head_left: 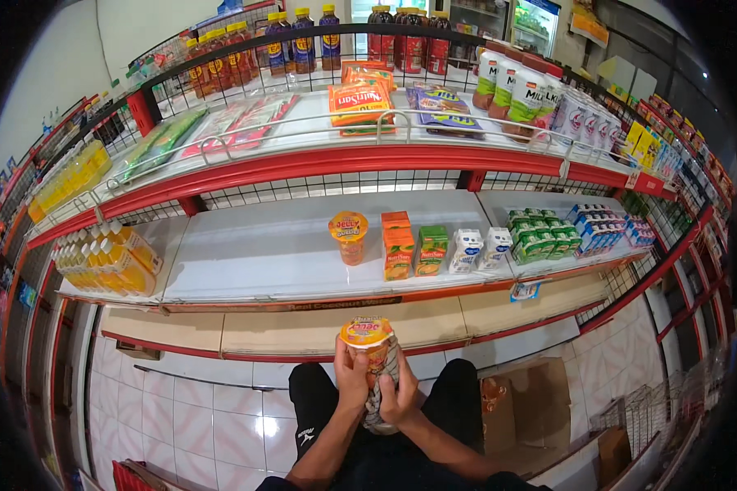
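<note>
Between my knees I hold up a jelly drink cup (pixel 367 331) with a flat orange-yellow seal on top. My left hand (pixel 351 383) is wrapped round its left side. My right hand (pixel 398 398) closes on a bunched grey-and-white patterned cloth (pixel 392 360), which lies against the cup's right side and hangs below it. The cup's lower part is hidden by my fingers and the cloth. Ahead on the middle white shelf stands a similar jelly cup (pixel 350 239), upright and apart from my hands.
Right of the shelf cup stand an orange carton (pixel 397 247), a green carton (pixel 431 250) and two small white cartons (pixel 466 250). Orange drink bottles (pixel 115 260) crowd the left end. Above runs a red-edged shelf (pixel 319 181) with a wire rail. An open cardboard box (pixel 540 409) lies by my right knee.
</note>
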`<state>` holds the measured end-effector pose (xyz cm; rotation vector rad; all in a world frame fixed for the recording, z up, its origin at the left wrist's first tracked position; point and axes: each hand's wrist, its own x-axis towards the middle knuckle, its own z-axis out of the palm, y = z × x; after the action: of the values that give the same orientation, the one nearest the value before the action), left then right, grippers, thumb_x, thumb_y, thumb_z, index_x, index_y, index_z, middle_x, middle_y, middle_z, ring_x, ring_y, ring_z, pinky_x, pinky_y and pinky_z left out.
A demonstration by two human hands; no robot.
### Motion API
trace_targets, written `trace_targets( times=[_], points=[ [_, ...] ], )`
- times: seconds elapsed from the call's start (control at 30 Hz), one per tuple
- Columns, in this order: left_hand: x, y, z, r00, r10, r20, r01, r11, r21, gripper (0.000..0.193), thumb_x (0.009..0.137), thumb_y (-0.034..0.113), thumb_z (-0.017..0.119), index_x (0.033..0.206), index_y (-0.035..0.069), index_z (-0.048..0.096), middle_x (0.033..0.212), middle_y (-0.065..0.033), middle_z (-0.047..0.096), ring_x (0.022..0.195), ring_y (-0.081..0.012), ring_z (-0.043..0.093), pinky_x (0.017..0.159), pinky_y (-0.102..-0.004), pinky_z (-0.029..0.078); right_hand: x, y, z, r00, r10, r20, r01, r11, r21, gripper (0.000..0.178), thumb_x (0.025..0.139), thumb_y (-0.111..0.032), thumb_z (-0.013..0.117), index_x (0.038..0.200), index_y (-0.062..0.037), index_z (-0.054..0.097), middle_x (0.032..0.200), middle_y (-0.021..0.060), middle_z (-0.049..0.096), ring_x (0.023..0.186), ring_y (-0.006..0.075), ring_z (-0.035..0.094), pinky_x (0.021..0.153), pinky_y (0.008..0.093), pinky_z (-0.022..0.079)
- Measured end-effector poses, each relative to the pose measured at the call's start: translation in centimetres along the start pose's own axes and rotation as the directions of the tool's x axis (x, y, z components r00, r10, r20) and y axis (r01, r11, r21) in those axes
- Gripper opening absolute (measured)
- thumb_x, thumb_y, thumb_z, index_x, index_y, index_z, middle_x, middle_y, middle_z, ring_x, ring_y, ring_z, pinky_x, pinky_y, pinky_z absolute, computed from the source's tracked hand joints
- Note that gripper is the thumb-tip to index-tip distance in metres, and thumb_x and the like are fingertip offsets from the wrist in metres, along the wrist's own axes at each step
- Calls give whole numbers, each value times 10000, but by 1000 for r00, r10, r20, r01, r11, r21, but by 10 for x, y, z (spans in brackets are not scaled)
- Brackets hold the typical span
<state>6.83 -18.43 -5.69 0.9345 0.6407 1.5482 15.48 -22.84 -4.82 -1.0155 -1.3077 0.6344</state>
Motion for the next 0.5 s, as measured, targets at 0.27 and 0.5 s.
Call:
trace_targets(
  times=[0.27, 0.5],
  points=[
    [-15, 9, 2, 974, -226, -28, 224, 928, 298, 354, 991, 257, 501, 1228, -6, 506, 1139, -61, 574, 1008, -121, 533, 881, -270, 442, 9, -1, -9, 993, -109, -55, 104, 990, -94, 530, 947, -167, 432, 1371, 140, 350, 1284, 291, 513, 1196, 349, 520, 1013, 402, 390],
    [0, 5, 16, 983, -140, -116, 151, 984, 98, 305, 983, 183, 490, 1233, 7, 483, 1128, -67, 570, 1008, -138, 532, 880, -270, 435, 4, -11, -11, 993, -116, -33, 110, 983, -149, 542, 952, -196, 436, 1367, 139, 344, 1238, 292, 540, 1145, 357, 564, 975, 388, 427]
  ],
)
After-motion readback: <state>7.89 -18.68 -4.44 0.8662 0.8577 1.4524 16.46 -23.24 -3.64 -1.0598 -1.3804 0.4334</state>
